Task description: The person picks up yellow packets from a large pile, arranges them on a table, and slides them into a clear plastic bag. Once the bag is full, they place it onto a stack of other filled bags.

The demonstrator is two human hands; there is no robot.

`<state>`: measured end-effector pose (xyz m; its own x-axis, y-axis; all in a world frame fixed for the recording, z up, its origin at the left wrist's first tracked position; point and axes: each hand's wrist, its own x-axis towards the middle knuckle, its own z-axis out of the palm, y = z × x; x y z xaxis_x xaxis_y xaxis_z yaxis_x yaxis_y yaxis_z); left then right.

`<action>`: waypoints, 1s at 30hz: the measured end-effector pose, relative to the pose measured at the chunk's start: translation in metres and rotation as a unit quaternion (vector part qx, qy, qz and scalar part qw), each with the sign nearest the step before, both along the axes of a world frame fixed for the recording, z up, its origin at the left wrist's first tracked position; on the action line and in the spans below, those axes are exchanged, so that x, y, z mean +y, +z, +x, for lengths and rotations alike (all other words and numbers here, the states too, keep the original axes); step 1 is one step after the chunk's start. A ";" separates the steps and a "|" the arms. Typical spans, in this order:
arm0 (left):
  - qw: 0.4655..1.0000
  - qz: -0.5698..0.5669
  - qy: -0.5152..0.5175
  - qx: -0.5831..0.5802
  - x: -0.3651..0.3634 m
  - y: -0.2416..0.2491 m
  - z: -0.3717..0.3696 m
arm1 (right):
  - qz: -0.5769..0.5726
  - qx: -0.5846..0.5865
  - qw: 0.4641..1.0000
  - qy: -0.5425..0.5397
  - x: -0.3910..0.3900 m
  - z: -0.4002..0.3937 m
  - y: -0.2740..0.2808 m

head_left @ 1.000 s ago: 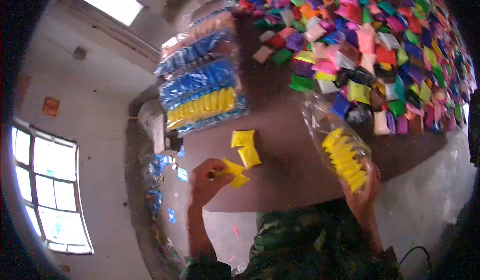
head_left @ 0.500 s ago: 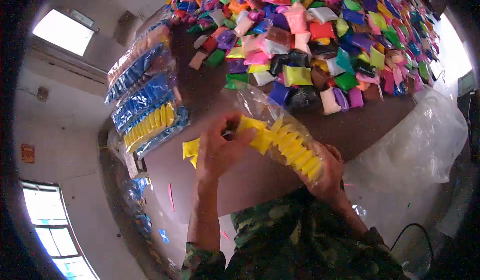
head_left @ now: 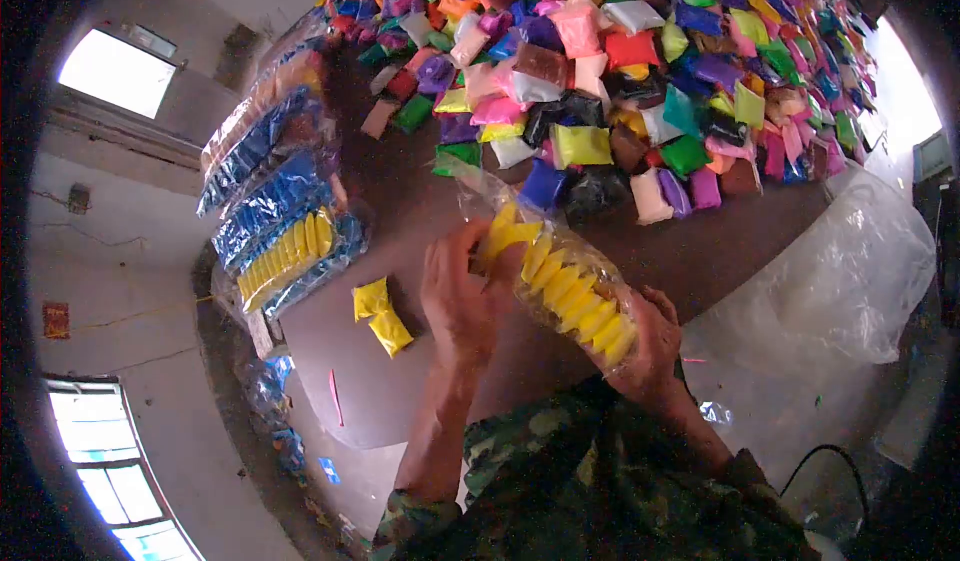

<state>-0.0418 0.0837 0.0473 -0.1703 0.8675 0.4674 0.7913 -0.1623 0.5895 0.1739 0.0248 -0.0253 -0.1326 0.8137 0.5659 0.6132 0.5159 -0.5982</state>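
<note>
A clear plastic bag [head_left: 600,271] holds a row of small yellow packets [head_left: 570,296], tilted across the middle of the view. My right hand [head_left: 650,346] is closed around its lower right end. At the bag's upper left mouth, my left hand [head_left: 462,291] pinches a yellow packet [head_left: 508,231] that sits partly inside the film; some of its fingertips are hidden. Two loose yellow packets [head_left: 380,316] lie on the brown table [head_left: 400,186] to the left of my left hand.
A large heap of colourful packets [head_left: 580,146] covers the table's far side. Filled clear bags [head_left: 285,196] are stacked at the left edge. A big crumpled clear plastic bag [head_left: 810,281] is at the right. A thin pink strip [head_left: 336,399] lies near the front left.
My left hand has moved right and brought the yellow packet into the bag's mouth. The two loose packets now show fully. The view has shifted slightly.
</note>
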 end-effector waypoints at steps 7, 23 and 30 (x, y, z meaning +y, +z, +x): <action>0.996 -0.055 -0.060 0.041 0.007 0.005 0.000 | -0.041 -0.027 0.999 0.006 0.000 0.000 0.009; 0.985 -0.115 -0.123 0.020 0.016 0.013 0.000 | -0.007 -0.036 0.999 0.013 -0.003 0.003 -0.001; 0.991 -0.065 -0.106 -0.050 -0.007 0.011 -0.020 | 0.012 -0.001 1.000 0.012 -0.001 0.001 -0.006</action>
